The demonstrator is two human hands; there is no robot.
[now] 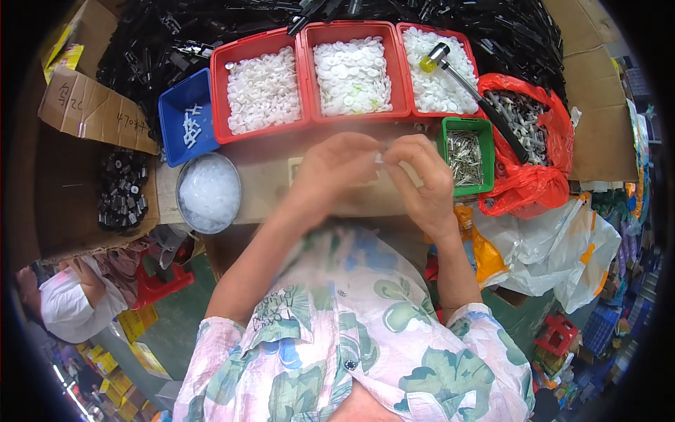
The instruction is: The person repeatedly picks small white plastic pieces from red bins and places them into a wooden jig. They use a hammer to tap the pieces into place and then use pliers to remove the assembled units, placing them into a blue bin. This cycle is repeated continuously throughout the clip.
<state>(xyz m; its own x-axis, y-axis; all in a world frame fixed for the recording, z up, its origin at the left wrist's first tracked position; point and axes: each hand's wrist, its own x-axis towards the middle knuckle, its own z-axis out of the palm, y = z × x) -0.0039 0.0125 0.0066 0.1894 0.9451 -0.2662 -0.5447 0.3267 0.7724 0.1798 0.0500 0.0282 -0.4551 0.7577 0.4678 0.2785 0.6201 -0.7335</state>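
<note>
Head view, the only one. Hands meet at mid-frame over the worktop [267, 165], fingertips facing each other. Left hand [334, 169] comes in from the left, fingers curled and closed at the tips; right hand [422, 176] comes in from the right, thumb and forefinger pinched. Between the two sets of fingertips sits a small white part [380, 157], pale, blurred, too small to make out its shape or long axis. It lies right at the tips of both hands, at the gap where they meet; which hand truly grips it I cannot tell, though both look closed on it. Neither hand is clearly nearer.

Around the hands: far side, three red bins of white discs, left red bin [264, 88], middle red bin [353, 70], right red bin [439, 70], the last with a yellow-headed mallet [436, 58] lying across it. Green bin [465, 156] of small metal pins just right of the right hand, near its knuckles. Red plastic bag [534, 179] of grey metal pieces further right. Blue bin [186, 119] with a few white parts and a round metal bowl [208, 191] of clear pieces to the left, well apart from the left hand. Cardboard box [84, 204] of black parts at far left. Black parts heaped along the far edge.

Another person in a white top [63, 302] sits low at the near left, not at this worktop.
</note>
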